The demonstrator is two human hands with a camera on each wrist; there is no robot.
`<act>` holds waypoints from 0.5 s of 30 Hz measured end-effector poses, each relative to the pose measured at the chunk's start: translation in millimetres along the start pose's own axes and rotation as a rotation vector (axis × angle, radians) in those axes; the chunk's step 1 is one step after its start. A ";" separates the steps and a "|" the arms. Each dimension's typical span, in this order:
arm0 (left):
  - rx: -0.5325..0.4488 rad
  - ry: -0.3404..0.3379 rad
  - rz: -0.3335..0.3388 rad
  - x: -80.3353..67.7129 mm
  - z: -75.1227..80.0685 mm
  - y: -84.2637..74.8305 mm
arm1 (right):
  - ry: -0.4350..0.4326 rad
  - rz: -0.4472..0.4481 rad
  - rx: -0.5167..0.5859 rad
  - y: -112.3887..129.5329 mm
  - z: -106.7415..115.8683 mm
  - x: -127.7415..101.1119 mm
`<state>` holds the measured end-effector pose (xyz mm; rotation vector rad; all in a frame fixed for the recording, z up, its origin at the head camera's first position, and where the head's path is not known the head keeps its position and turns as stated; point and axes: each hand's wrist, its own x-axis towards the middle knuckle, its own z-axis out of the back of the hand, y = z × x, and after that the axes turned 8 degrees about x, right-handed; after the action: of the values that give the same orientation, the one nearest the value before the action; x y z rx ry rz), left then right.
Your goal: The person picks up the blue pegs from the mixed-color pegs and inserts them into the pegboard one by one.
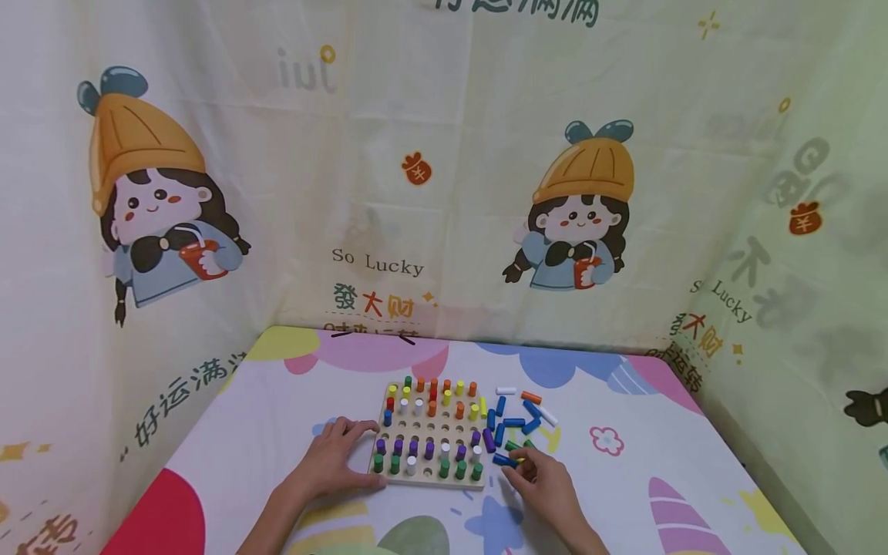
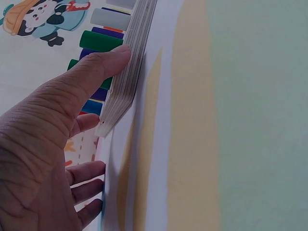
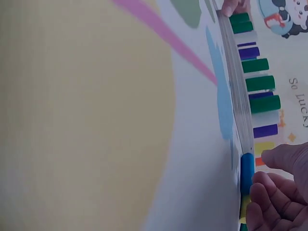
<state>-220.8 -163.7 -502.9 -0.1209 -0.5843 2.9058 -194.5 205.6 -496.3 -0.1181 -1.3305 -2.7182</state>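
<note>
A light wooden pegboard (image 1: 437,485) lies on the table, with colored pegs standing in its back and front rows and bare holes across its middle. At its left side my left hand (image 1: 333,459) holds the board, thumb against the front edge and index finger at the left edge. In the left wrist view the thumb (image 2: 103,65) presses the layered edge beside a green peg (image 2: 101,41). My right hand (image 1: 548,486) hovers at the loose pegs, fingers loosely bent, a gap between thumb and index finger. Nearest it are a blue peg (image 1: 502,460) and a green peg (image 1: 512,445).
Right of the board lie several loose pegs, among them a blue peg (image 1: 514,422), a purple peg (image 1: 489,440), an orange peg (image 1: 531,398) and a white peg (image 1: 548,416). A patterned cloth covers the table (image 1: 624,493). Printed curtains (image 1: 444,231) hang around it.
</note>
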 end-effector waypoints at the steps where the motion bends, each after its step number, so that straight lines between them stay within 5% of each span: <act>1: 0.000 0.000 0.001 0.3 0.1 -0.1 | 0.004 -0.003 -0.004 -1.0 0.4 0.9; 15: -0.002 -0.005 -0.001 0.7 -1.8 0.1 | 0.026 -0.066 -0.033 -9.3 0.4 8.0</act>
<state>-221.3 -162.9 -504.6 -0.1132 -0.5877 2.9054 -203.7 211.0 -502.3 -0.0418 -1.3052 -2.7866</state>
